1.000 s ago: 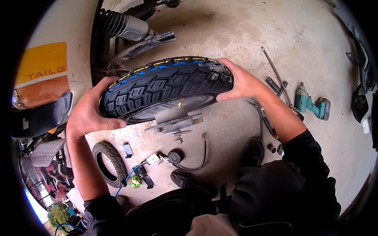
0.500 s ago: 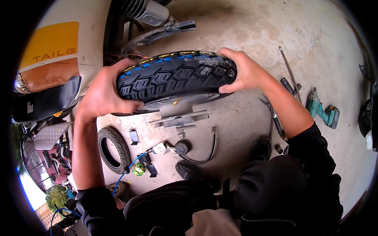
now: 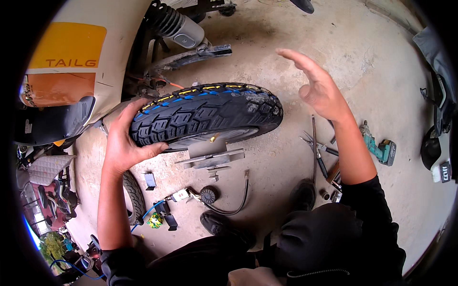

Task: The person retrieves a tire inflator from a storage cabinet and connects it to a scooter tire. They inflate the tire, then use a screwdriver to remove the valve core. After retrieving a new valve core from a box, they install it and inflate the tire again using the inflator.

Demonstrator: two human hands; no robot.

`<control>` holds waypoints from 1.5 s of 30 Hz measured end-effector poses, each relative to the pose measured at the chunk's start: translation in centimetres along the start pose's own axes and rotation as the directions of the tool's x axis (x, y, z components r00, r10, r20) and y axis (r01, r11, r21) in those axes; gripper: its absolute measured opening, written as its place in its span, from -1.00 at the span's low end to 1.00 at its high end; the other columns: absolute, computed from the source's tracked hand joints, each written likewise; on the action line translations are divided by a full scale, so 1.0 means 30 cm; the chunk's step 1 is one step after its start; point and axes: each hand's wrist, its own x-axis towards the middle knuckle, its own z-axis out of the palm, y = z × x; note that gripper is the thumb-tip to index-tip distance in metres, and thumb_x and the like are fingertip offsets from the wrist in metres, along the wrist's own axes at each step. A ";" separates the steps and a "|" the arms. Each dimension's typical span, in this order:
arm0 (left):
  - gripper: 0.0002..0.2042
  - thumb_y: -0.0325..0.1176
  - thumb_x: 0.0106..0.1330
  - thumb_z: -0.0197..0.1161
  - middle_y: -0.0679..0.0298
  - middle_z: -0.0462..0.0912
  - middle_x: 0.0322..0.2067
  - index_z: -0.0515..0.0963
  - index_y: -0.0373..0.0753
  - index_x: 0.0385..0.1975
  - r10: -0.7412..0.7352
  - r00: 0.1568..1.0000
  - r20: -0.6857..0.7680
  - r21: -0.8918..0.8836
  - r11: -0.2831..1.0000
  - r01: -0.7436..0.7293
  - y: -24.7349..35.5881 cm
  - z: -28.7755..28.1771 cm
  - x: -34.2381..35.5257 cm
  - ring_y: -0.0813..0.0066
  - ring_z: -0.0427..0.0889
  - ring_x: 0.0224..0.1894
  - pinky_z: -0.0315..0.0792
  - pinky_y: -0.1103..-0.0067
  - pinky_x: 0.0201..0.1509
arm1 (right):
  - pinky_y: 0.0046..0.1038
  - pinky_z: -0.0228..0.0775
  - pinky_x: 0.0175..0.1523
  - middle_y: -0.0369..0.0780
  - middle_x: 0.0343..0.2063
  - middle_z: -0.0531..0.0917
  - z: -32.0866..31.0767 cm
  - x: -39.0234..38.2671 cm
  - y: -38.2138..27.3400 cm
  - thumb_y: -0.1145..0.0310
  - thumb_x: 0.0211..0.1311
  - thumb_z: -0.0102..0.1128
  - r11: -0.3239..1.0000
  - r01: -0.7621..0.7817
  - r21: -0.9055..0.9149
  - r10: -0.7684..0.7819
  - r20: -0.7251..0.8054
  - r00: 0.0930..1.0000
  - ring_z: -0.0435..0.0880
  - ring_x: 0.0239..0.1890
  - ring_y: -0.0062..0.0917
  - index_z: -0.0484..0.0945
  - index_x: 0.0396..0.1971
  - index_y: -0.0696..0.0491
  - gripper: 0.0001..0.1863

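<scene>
A wheel with a black knobby tire (image 3: 195, 114), streaked yellow and blue on its tread, is in the middle, above some flat metal plates (image 3: 210, 159). A brass valve stem (image 3: 214, 138) shows on the rim. My left hand (image 3: 125, 140) grips the tire's left end, fingers over the top and thumb along the lower edge. My right hand (image 3: 319, 90) is raised just beyond the tire's right end, apart from it, with straightened fingers apart from the thumb and nothing in them.
A scooter body (image 3: 109, 57) fills the upper left. An old tire (image 3: 137, 200), an air inflator gauge (image 3: 208, 195) with a hose and my shoes (image 3: 212, 224) are below the wheel. At right lie pliers (image 3: 319, 148), a long bar (image 3: 314, 131) and a teal impact driver (image 3: 384, 150).
My right hand has let go of the tire and lifted up and right. The tire has shifted downward in the picture since half a second ago, with my left hand still on it.
</scene>
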 end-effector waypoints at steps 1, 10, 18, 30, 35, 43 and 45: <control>-0.21 -0.18 -0.36 0.55 0.04 0.60 -0.16 0.44 -0.37 0.00 0.030 0.999 -0.016 0.024 0.999 -0.030 0.021 0.010 0.009 0.21 0.60 -0.07 0.41 0.44 0.10 | -0.31 0.16 0.29 -0.03 0.12 0.48 -0.007 0.016 -0.014 -0.24 0.11 0.17 1.000 -0.008 0.010 0.008 -0.006 1.000 0.30 0.29 -0.28 0.28 0.25 0.14 -0.12; -0.15 -0.07 -0.28 0.58 -0.01 0.58 -0.07 0.41 -0.35 0.09 0.167 0.983 -0.075 0.009 0.986 -0.166 0.148 0.062 0.100 0.14 0.57 0.02 0.38 0.41 0.15 | -0.37 0.31 0.19 -0.07 -0.12 0.66 0.127 0.044 0.074 -0.15 0.40 -0.22 0.992 -0.042 0.120 0.062 -0.172 0.983 0.58 0.02 -0.33 0.52 0.01 0.19 -0.34; -0.27 0.20 0.08 0.33 0.06 0.62 -0.20 0.46 -0.37 0.01 0.066 0.982 -0.175 -0.162 0.982 -0.094 0.014 0.130 0.132 0.30 0.61 -0.12 0.43 0.47 0.02 | -0.59 0.32 -0.30 -0.29 -0.49 0.58 -0.044 -0.014 0.159 0.08 0.40 0.02 0.972 -0.178 0.153 0.234 -0.657 0.717 0.46 -0.45 -0.70 0.56 -0.37 0.16 -0.60; -0.46 -0.13 0.27 0.22 -0.17 0.54 -0.09 0.39 -0.46 0.08 0.296 0.899 -0.323 0.352 0.919 -0.176 0.107 0.200 0.294 -0.07 0.55 -0.04 0.42 0.32 0.06 | -0.48 0.45 -0.53 -0.21 -0.65 0.59 0.661 -0.611 0.315 0.09 0.13 0.31 0.418 -0.891 -0.178 0.802 0.533 0.270 0.62 -0.60 -0.53 0.54 -0.55 0.24 -0.56; -0.45 -0.09 0.29 0.23 -0.10 0.50 0.05 0.37 -0.38 0.14 0.361 0.871 -0.333 0.299 0.917 -0.265 0.082 0.187 0.218 0.04 0.50 0.10 0.33 0.39 0.21 | -0.45 0.45 -0.61 -0.20 -0.61 0.60 0.881 -0.707 0.373 0.16 0.15 0.31 0.118 -0.993 -0.015 0.903 0.417 0.101 0.63 -0.66 -0.45 0.54 -0.43 0.24 -0.62; -0.63 -0.30 0.17 0.31 -0.01 0.50 -0.11 0.45 -0.32 -0.07 -0.167 0.976 0.141 -0.093 0.979 0.181 -0.176 0.283 -0.331 0.01 0.48 0.01 0.37 0.32 0.08 | -0.49 0.40 -0.32 -0.28 -0.58 0.52 0.680 -0.633 0.174 0.24 0.38 0.03 0.602 -0.696 0.391 0.673 0.222 0.706 0.55 -0.48 -0.55 0.43 -0.18 0.21 -0.70; -0.42 -0.14 0.10 0.36 -0.09 0.47 -0.01 0.38 -0.35 0.06 -0.387 0.812 0.436 0.129 0.920 0.370 -0.275 0.391 -0.532 -0.05 0.45 0.09 0.37 0.27 0.15 | -0.51 0.37 -0.32 -0.31 -0.57 0.47 0.619 -0.596 0.094 0.24 0.40 0.01 0.581 -0.687 0.437 0.666 0.231 0.709 0.50 -0.48 -0.59 0.37 -0.09 0.22 -0.68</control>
